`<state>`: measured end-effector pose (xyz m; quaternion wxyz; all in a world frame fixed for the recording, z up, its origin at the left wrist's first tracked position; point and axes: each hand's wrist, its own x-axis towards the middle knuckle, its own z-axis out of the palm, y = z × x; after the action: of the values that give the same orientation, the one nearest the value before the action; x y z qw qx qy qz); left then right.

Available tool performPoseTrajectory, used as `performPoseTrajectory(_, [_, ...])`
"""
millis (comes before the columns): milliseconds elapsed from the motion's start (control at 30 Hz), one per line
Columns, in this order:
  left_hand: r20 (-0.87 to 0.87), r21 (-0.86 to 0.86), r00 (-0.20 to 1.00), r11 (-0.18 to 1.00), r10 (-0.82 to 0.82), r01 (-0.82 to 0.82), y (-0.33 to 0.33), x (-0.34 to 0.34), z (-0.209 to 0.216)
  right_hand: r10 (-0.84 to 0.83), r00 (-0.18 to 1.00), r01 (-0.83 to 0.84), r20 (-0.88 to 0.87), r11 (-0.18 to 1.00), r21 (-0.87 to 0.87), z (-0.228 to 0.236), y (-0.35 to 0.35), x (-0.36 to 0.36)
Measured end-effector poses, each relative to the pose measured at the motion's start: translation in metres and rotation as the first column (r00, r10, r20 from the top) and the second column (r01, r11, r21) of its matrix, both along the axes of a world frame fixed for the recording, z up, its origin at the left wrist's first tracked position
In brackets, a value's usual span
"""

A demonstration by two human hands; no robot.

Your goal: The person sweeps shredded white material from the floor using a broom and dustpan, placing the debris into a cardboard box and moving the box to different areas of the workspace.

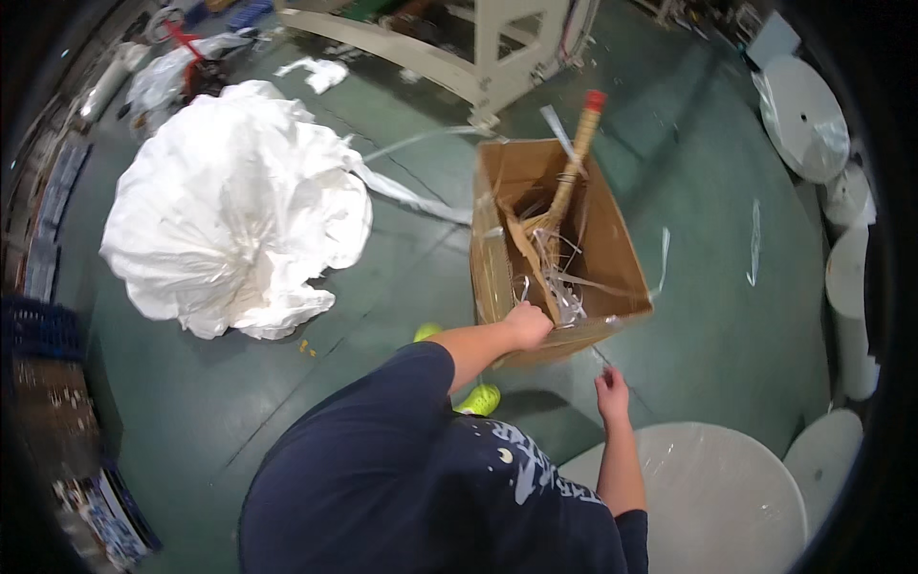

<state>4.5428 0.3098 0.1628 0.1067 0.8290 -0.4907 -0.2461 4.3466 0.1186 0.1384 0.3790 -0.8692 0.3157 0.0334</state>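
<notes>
Brown cardboard box (614, 244), open-topped on the green floor (727, 325). Inside it, toward the near end: tangled clear plastic strips (570, 304), probably kept from scattering by the high walls. Also inside: tan stick with a red tip (566, 184), tilted, projecting beyond the far end of the box, presumably leaned so for being too long to lie within.

Left hand (528, 326) at the near rim of the box, fingers folded inward, tips hidden, perhaps to steady the wall; closed on rim, flap or strip, cannot tell. Right hand (612, 392) outside the box, apart from its near right corner, fingers curled and drawn together; pinching something thin or nothing, cannot tell.

Left of the box: heaped white sheeting (220, 206), with a pale strip (406, 194) reaching toward the box's left wall. Right of the box and nearer: large pale disc (703, 493). Writing: pale print on the dark shirt (354, 459), on the near side of the box, broken by folds; no brand identifiable.
</notes>
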Motion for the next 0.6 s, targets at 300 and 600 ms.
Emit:
performPoseTrajectory(300, [0.033,-0.006,0.897,0.897,-0.441,0.441,0.028,0.076,-0.084,-0.727,0.662,0.742,-0.183,0.598,0.303,-0.045,0.035,0.050])
performPoseTrajectory(600, [-0.301,-0.090,0.843,0.893,-0.446,0.440,0.039,0.153,-0.060,-0.806,0.514,0.847,-0.294,0.422,0.324,-0.053,0.018,0.116])
